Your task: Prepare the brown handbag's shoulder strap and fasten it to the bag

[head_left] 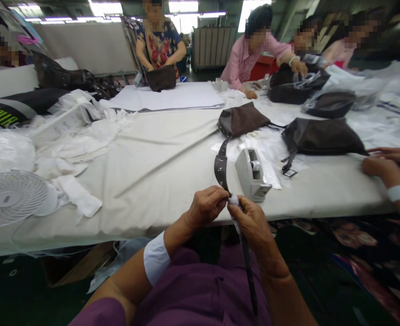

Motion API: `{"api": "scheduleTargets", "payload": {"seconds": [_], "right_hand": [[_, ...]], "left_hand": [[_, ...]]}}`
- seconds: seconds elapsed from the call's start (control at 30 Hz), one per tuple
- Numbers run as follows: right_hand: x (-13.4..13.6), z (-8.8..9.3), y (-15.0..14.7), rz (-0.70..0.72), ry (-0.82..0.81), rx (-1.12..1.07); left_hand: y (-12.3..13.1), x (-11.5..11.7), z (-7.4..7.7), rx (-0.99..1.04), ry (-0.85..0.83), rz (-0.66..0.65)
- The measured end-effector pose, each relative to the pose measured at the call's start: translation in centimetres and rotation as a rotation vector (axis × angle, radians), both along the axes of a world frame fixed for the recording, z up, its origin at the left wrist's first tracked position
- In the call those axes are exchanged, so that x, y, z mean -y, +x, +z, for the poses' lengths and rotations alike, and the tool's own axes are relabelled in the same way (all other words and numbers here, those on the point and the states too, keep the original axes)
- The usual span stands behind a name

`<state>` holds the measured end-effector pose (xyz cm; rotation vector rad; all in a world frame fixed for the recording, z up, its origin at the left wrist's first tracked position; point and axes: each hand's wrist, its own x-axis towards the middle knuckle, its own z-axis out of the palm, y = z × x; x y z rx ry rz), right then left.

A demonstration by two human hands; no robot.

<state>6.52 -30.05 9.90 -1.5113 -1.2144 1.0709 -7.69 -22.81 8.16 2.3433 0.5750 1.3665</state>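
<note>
Head camera looked down on the person's left hand [206, 208], closed on a long dark brown leather strap [221, 165]. The right hand [251, 222] was closed too, its fingertips pinching a small white wad of paper [234, 199] against that strap. The strap ran from a brown leather handbag [242, 120] on the white cloth-covered table [159, 154], over the near edge to the hands, and its free end hung down over the purple lap.

From where I stood the wad looked only lightly pinched; a slackened grip might let it slide or come loose. A tug on the strap could also drag the handbag, or catch the grey tape dispenser [252, 174] standing just beside it.

A second dark handbag [322, 136] lay to the right, near a co-worker's hands [385, 165]. A white fan [12, 197] and crumpled white paper [70, 140] lay well to the left. Only the dispenser crowded the strap.
</note>
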Motion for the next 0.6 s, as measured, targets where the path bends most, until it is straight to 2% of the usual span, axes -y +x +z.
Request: {"api": "scheduleTargets", "payload": {"seconds": [0.17,0.27,0.37,0.47,0.6], "right_hand": [[-0.4,0.0,0.5,0.124,-0.159,-0.236],[-0.9,-0.1,1.0,0.167,-0.141,-0.234],[-1.2,-0.5,1.1,0.196,-0.181,-0.278],[-1.4,-1.0,0.6,0.101,-0.207,-0.244],[-1.7,-0.9,0.0,-0.046,-0.098,0.107]], "left_hand": [[-0.1,-0.3,0.8,-0.211,0.142,0.052],[0.0,-1.0,1.9,-0.393,0.294,0.090],[0.3,-2.2,2.3,-0.456,0.411,-0.005],[0.8,-3.3,1.8,-0.384,0.309,-0.101],[1.1,-3.8,0.8,-0.277,0.068,-0.026]]}}
